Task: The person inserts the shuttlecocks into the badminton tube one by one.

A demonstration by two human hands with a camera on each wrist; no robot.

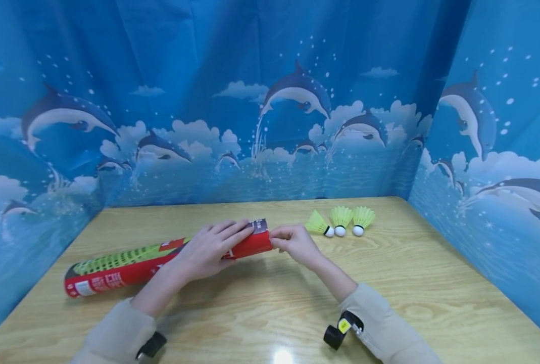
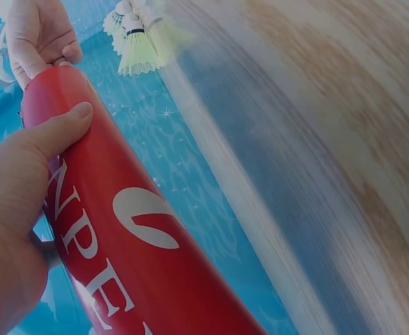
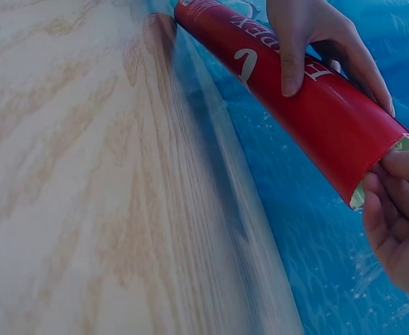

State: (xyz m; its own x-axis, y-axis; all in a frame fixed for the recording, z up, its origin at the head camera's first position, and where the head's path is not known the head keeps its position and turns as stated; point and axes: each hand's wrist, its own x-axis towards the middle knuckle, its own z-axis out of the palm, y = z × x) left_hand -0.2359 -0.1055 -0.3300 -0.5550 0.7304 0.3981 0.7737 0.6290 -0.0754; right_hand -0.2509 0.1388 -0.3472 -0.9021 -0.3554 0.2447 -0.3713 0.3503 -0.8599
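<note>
A long red shuttlecock tube (image 1: 138, 265), with printed black and yellow-green panels, slants over the table, its right end raised. My left hand (image 1: 210, 250) grips it near that end, thumb on the near side and fingers over the top. In the left wrist view, the thumb lies along the red wall of the tube (image 2: 142, 230). At the tube's mouth is my right hand (image 3: 400, 216), fingers bent and fingertips inside the opening. A pale green inner surface shows at the rim; whatever the fingertips touch is hidden.
Three yellow-green shuttlecocks with white heads lie at the back right: one on its side (image 1: 317, 223), a middle one (image 1: 341, 217) and a right one (image 1: 362, 218). A blue dolphin-print curtain (image 1: 251, 101) borders the wooden table (image 1: 260, 308) at the back and sides.
</note>
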